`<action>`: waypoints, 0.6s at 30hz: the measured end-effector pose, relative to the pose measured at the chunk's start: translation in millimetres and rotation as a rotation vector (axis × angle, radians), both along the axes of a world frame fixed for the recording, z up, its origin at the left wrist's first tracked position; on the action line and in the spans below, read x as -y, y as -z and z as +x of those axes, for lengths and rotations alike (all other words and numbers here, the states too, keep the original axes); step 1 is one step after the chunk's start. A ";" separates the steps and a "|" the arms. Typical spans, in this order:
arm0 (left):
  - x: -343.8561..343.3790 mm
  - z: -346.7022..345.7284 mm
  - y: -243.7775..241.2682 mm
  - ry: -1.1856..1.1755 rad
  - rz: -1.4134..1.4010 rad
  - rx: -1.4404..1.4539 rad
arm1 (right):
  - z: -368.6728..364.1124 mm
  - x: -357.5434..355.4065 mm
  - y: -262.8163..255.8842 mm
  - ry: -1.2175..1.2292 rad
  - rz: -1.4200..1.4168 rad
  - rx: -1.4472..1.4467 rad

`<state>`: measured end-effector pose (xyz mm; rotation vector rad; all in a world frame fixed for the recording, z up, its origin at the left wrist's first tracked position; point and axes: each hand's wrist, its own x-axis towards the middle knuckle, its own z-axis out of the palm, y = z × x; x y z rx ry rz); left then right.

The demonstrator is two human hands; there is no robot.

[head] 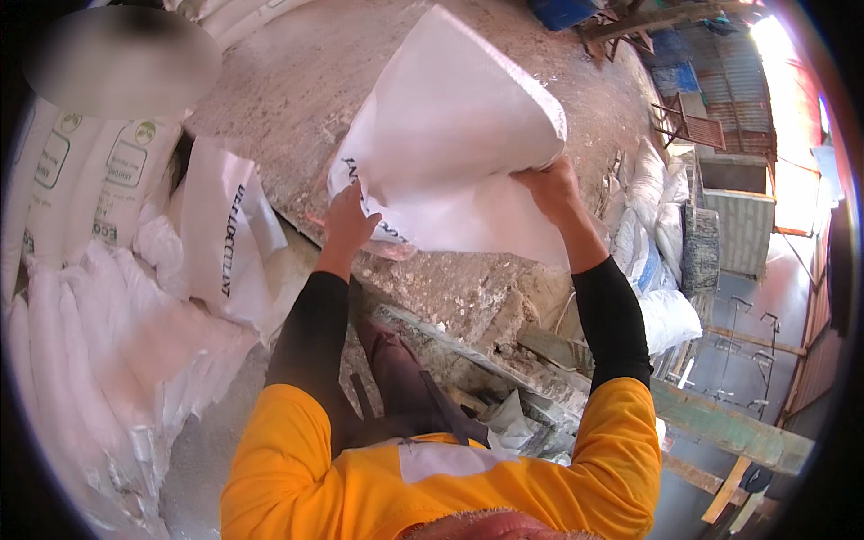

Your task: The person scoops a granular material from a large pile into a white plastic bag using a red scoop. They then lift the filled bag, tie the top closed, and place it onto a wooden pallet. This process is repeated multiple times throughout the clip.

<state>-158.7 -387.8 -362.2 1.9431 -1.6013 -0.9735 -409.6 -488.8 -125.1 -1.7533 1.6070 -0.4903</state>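
Observation:
A large white woven plastic sack (445, 142) is spread between my two hands above the dusty concrete floor. My left hand (349, 217) grips its lower left edge, where dark printed lettering shows. Higher and to the right, my right hand (550, 189) is closed on the sack's right edge, with the fingers partly hidden behind the material. The sack looks flat and limp, and its upper corner points away from me. Pinkish plastic film (391, 251) shows beneath its lower left side.
Another white printed sack (219, 229) leans at the left, beside upright full sacks (125, 179) and a pile of folded white bags (101, 351). Filled sacks (648, 223) line the right side. A wooden beam (736, 428) crosses at lower right; a wooden chair (692, 128) stands farther back.

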 end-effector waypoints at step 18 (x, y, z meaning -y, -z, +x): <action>-41.0 -18.8 129.9 -0.845 0.124 -0.716 | -51.5 -53.1 -181.5 0.328 -0.447 0.098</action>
